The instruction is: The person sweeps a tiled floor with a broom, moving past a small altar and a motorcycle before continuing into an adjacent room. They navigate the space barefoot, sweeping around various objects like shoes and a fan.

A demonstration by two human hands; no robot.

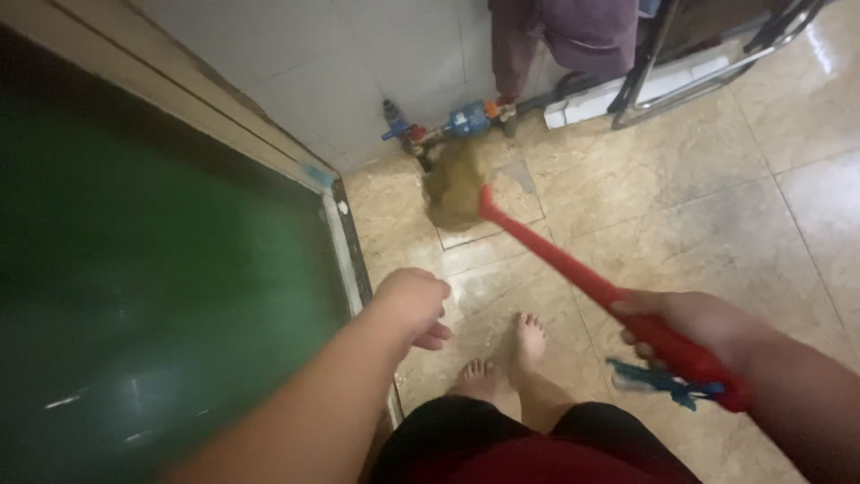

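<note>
- One broom in work: my right hand is clenched round its red handle, bristles on the tiles by the wall pipes.
- My left hand hangs loosely curled, holding nothing.
- Sweeping looks unfinished; no gathered pile shows.

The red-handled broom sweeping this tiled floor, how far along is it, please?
Done: hard to tell, the picture is blurred. In hand: the right hand grips the red-handled broom, its bristles by the blue pipe valves. The left hand hangs empty. Left: wet beige floor tiles.
</note>
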